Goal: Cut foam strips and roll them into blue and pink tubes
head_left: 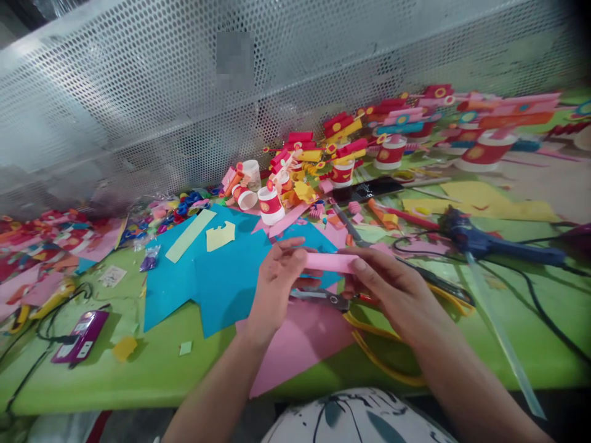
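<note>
Between my two hands a pink paper roll [330, 263] is held level, one end in each hand. My left hand [281, 280] pinches its left end with thumb and fingers. At the other end, the thumb and fingers of my right hand [390, 280] close on the roll. Below the hands lie scissors [330, 298] with yellow handles, partly covered by my right hand. Under them is a pink paper sheet [295, 344], and blue paper sheets [231, 289] spread out to the left.
A blue glue gun [498, 243] with a long glue stick [503, 338] lies at right, its cord trailing. Several decorated paper cups [271, 206] stand at the back before a perforated metal panel [175, 123]. A purple power strip [82, 337] sits at left. A phone [369, 189] lies behind.
</note>
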A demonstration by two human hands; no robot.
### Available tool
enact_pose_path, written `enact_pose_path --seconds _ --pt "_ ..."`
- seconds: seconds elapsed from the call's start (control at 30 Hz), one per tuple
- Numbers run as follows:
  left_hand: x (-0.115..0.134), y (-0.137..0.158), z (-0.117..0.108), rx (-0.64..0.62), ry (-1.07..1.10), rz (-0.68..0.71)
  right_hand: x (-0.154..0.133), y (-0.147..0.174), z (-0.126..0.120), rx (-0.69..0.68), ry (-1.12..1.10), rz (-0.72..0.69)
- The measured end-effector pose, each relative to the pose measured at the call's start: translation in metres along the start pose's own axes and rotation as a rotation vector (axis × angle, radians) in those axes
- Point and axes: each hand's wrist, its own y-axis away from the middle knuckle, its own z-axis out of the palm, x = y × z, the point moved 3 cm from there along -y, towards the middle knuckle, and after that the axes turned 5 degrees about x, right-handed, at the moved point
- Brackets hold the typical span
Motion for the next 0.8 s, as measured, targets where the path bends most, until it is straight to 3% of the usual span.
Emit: enact_pose_path --seconds 0.13,0.23,0.43,0.6,0.8 --pt "0.007 0.007 0.005 -0.105 -0.050 0.104 -0.001 -0.001 0.000 0.014 -0.014 0.023" --pt "0.006 0.011 0.010 -0.156 -0.080 0.144 0.002 -0.002 0.000 -0.017 -0.090 0.115" --pt "0.005 0.015 0.011 -0.103 -0.221 0.224 0.008 -0.003 0.003 -0.120 -0.175 0.213" --pt "0.011 0.020 0.012 -0.040 -0.311 0.315 0.006 0.000 0.005 -0.176 0.004 0.151" --pt "0.009 0.013 0.007 0.025 -0.256 0.254 -0.004 0.003 0.003 -0.089 0.240 -0.078"
